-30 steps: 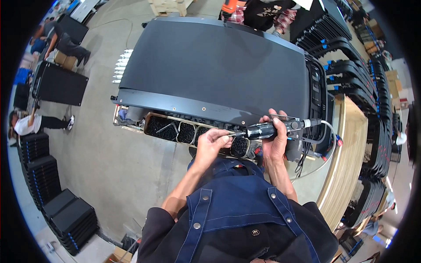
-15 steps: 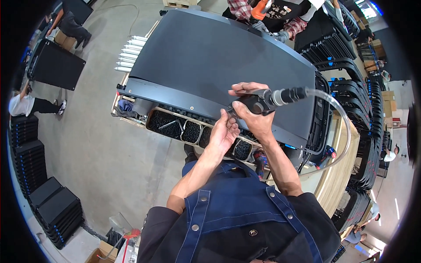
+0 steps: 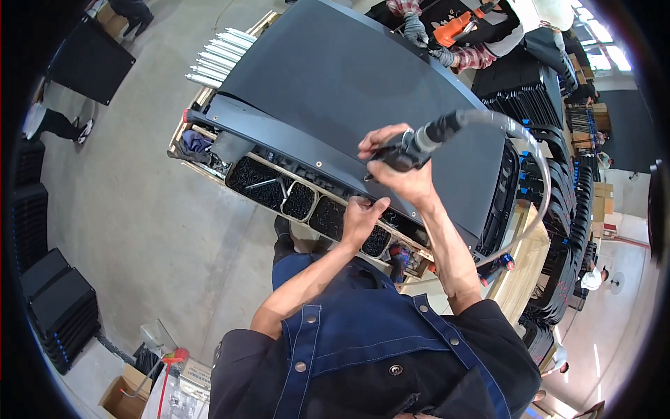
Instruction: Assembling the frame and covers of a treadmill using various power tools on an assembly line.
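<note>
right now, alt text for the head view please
A person's right hand grips a black hose-fed power screwdriver against a large black panel, while the left hand rests by wooden trays of black screws.

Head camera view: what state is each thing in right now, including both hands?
Right hand: closed around the power screwdriver.
Power screwdriver: held above the panel edge, hose attached.
Hose: looping off to the right.
Left hand: resting at the screw trays, fingers curled; any screw in its grip is hidden.
Screw trays: open, filled with dark screws.
Large black panel: lying flat on the wooden bench.
</note>
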### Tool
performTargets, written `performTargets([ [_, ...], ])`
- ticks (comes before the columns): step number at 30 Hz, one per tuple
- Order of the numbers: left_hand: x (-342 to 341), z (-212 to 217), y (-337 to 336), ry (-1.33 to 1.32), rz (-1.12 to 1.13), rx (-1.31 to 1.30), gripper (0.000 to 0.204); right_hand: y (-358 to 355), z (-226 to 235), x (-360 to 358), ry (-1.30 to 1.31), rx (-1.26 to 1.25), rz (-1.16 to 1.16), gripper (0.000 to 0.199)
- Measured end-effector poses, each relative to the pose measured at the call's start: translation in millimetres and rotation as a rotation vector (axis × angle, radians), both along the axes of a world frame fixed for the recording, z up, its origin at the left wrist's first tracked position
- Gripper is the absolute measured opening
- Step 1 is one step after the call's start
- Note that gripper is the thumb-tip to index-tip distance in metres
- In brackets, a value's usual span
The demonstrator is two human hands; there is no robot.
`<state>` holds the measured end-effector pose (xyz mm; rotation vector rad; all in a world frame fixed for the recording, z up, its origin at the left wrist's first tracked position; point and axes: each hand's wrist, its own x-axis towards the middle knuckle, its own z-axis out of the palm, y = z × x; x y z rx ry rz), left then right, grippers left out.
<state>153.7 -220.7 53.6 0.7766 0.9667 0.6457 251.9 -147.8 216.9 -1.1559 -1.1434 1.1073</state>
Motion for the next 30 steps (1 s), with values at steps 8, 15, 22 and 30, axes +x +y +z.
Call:
performTargets([
  [8, 14, -3, -6, 0.118, 0.139, 0.019, 0.053, -3, -27, 29, -0.009, 0.043, 0.056, 0.047],
  [15, -25, -20, -1, 0.288, 0.003, 0.239, 0.057, -39, -21, 6, -0.158, 0.011, -0.226, 0.063],
  [22, -187, -155, 102, 1.04, 0.022, 0.83, 0.019, -125, -109, -33, -0.338, -0.566, -0.27, 0.024],
  [30, -218, -203, 174, 1.083, -0.602, 1.267, 0.018, -37, -302, -137, -0.954, -0.634, 0.088, 0.034],
])
